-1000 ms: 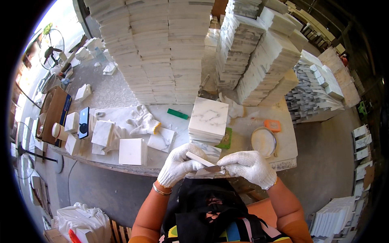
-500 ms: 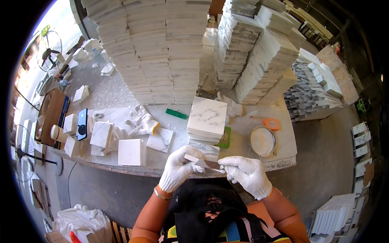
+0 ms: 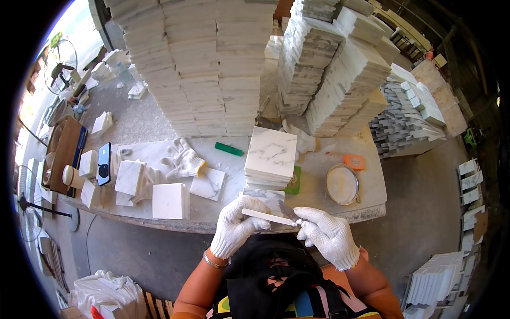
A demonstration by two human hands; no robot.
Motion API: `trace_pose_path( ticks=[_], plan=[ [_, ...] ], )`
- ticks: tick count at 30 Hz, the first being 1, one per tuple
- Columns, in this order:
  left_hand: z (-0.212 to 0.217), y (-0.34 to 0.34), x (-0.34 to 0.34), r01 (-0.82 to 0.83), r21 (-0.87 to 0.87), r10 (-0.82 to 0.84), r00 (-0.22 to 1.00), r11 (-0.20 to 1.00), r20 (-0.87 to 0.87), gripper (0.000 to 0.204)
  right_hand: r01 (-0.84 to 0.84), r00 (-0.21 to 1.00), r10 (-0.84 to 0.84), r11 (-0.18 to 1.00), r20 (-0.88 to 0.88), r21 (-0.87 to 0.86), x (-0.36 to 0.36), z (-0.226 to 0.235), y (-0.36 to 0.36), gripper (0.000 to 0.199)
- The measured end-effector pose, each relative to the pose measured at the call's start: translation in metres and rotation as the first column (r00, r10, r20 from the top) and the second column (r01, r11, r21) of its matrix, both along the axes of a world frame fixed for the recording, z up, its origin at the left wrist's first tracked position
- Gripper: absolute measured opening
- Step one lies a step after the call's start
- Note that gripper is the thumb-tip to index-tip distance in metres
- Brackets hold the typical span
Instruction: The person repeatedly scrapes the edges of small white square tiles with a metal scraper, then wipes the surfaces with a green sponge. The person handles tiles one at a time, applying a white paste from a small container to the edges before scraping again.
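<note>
My left hand, in a white knit glove, is closed on a thin white marble tile seen nearly edge-on above the table's front edge. The gloved right hand is pinched at the tile's right end; what lies between its fingertips, if anything, is too small to make out. Just beyond the hands rises a stack of square marble tiles with grey veins. A green pad shows beside that stack. Farther right lies a round metal-rimmed dish with pale contents.
Tall tile stacks wall off the far side. On the marble tabletop are loose tiles, an empty glove, a green bar, a phone and an orange block. A fan stands at left.
The tile has tipped from showing part of its face to nearly edge-on. My right hand has shifted slightly right, its fingers staying by the tile's end.
</note>
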State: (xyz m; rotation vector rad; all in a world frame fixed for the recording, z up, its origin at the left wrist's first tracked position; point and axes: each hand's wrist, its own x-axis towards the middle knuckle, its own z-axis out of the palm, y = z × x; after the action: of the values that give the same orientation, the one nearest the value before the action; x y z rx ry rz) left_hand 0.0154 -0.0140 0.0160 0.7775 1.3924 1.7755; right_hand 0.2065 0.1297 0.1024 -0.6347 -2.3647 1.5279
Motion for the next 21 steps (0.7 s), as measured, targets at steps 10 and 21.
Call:
trace_pose_path(
  ticks=[10,21],
  plan=[
    [-0.002,-0.002,0.002,-0.043,-0.003,0.042,0.991,0.999,-0.124,0.026,0.093,0.996,-0.094,0.987,-0.008,-0.129,-0.002,-0.005,-0.014,0.039],
    [-0.002,-0.003,0.006,-0.040,0.003,0.040,0.997,0.999,-0.060,0.027,0.151,0.988,-0.145,0.970,0.046,-0.190,0.000,-0.003,-0.019,0.042]
  ],
)
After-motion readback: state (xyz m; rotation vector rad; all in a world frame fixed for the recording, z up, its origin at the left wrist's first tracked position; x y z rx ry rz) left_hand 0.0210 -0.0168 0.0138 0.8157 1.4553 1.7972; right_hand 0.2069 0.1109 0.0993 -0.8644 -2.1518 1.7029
